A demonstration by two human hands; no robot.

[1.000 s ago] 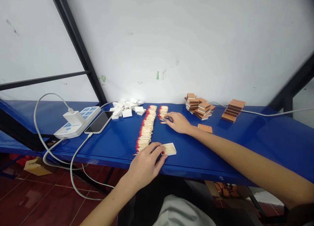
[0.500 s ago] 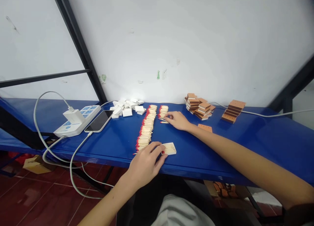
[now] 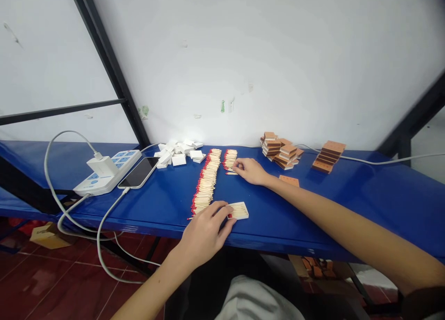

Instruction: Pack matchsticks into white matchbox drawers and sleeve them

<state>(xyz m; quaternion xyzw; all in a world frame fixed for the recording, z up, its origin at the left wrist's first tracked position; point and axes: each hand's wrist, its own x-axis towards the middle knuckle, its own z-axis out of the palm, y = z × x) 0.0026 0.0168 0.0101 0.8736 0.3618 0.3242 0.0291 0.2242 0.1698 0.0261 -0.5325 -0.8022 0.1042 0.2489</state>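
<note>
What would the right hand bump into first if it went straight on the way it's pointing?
Probably the short row of red-tipped wooden matches, right by the right hand; depth makes it hard to tell whether they touch. Farther along that line lies the longer row of matches.

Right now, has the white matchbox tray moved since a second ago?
No; judged against the smartphone, the matchbox tray shows no visible shift in any direction.

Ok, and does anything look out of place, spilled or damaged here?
No damage or spill stands out. One red-tipped wooden match juts out leftward at the near end of the long match row, and a thin white cable hangs in a loose loop over the front edge of the glossy blue bench, looking untidy.
</note>
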